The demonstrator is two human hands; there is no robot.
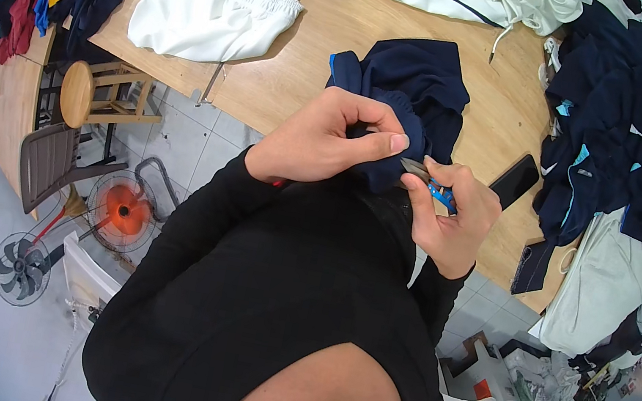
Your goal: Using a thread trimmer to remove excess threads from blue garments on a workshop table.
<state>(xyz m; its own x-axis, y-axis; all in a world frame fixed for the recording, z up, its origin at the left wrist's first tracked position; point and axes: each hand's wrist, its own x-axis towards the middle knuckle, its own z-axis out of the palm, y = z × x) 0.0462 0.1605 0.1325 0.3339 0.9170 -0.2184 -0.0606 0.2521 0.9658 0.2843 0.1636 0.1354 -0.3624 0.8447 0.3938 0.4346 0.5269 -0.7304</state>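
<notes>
A dark navy garment with a light-blue edge lies bunched on the near side of the table, part of it hanging toward my body. My left hand pinches a gathered fold of it between thumb and forefinger. Close by on the right, my right hand is closed around small thread snips with blue handles. Their metal blades point left and meet the fabric just beneath my left thumb. Whether a thread lies between the blades is too small to tell.
A black phone lies right of my right hand. White garments rest across the table's far side. A navy clothing pile covers the right end, above pale grey fabric. Leftward stand a wooden stool, a chair and an orange-centred fan.
</notes>
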